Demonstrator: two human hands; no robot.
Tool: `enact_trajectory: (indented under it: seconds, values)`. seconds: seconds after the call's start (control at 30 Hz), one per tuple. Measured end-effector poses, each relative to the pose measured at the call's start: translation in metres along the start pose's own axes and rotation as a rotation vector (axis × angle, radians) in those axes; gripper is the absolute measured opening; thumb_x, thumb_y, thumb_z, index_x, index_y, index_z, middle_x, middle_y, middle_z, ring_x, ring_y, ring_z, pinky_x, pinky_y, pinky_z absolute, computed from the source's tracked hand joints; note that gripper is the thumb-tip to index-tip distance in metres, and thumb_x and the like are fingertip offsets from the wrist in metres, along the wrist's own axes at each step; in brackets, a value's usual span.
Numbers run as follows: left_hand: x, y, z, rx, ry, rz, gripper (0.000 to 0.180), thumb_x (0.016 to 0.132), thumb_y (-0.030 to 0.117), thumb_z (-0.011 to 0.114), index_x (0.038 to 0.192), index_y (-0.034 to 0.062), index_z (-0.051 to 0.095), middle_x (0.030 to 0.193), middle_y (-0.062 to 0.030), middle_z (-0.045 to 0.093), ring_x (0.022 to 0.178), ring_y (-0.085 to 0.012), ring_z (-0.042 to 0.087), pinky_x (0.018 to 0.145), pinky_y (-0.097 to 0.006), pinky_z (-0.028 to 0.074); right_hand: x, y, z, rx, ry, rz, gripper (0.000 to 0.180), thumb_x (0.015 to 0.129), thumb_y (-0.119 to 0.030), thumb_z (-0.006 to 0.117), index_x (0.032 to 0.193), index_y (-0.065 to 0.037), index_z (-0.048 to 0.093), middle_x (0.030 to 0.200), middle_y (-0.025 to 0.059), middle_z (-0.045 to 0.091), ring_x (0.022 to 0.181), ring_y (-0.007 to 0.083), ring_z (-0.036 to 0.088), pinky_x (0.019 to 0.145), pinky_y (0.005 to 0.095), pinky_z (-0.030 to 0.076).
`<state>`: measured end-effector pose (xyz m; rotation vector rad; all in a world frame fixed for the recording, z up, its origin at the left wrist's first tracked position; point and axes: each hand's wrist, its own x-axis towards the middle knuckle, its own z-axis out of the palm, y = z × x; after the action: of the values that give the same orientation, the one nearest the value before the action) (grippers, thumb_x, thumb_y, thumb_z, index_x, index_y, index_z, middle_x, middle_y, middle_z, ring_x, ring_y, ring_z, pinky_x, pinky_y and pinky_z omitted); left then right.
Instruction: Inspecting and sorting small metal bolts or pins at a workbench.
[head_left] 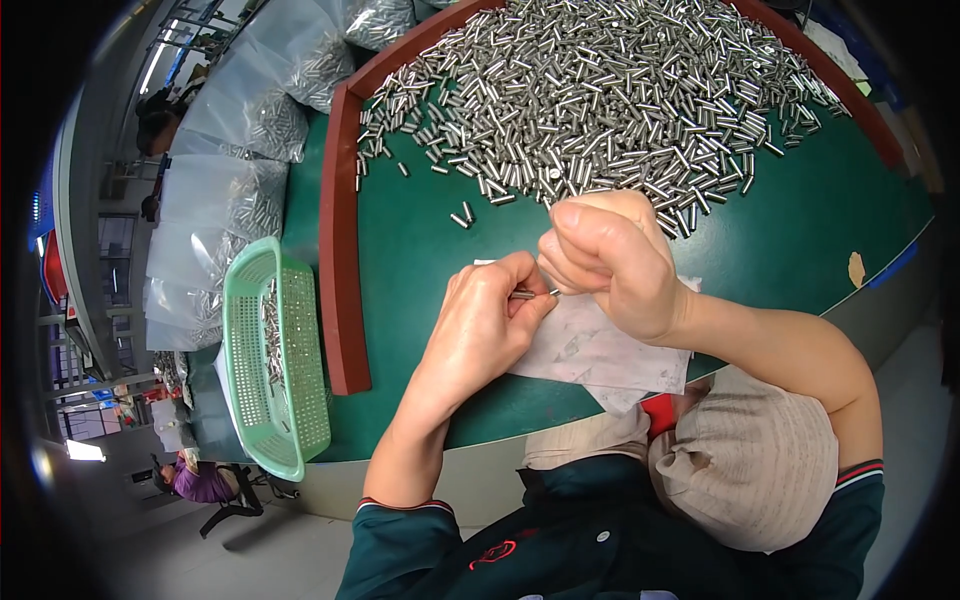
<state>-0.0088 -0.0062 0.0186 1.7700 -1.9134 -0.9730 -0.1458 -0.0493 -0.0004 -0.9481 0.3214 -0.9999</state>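
Green table (800, 230) edged by a red rim (340, 250), its far half heaped with short steel pins (600, 90). Clear bags (240, 130) of more pins stacked off the left edge, beside a green basket (275, 360) holding a few. White paper (600, 350) spread on the near edge, under both hands. Left hand (485, 320) curled, thumb and fingertips pinching a single pin (530, 294) that lies level above the paper. Right hand (610, 265) clenched in a loose fist just beside it, knuckles up, fingertips meeting the pin's right end. Stray pins (462, 215) scattered on the green between heap and hands.
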Motion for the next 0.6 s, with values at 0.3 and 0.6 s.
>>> enact_trajectory:
  seconds: [0.3, 0.6]
  values:
    - [0.002, 0.000, 0.002, 0.005, 0.012, 0.017, 0.010, 0.068, 0.003, 0.059, 0.068, -0.0029, 0.051, 0.058, -0.0140, 0.054, 0.052, -0.0267, 0.053, 0.052, -0.033, 0.041, 0.000, 0.004, -0.005, -0.121, -0.033, -0.059, 0.032, 0.081, -0.017, 0.040, 0.053, -0.002, 0.036, 0.048, 0.0011, 0.038, 0.046, 0.0069, 0.033, 0.042, 0.0246, 0.027]
    - [0.005, -0.024, -0.003, -0.127, 0.055, 0.126, 0.013, 0.076, 0.009, 0.056, 0.074, -0.0002, 0.047, 0.061, -0.0087, 0.053, 0.053, -0.0209, 0.050, 0.050, -0.031, 0.038, 0.004, -0.005, 0.000, 0.071, 0.016, 0.073, 0.038, 0.084, -0.017, 0.036, 0.049, -0.011, 0.024, 0.041, -0.0020, 0.024, 0.038, 0.0075, 0.020, 0.039, 0.0243, 0.018]
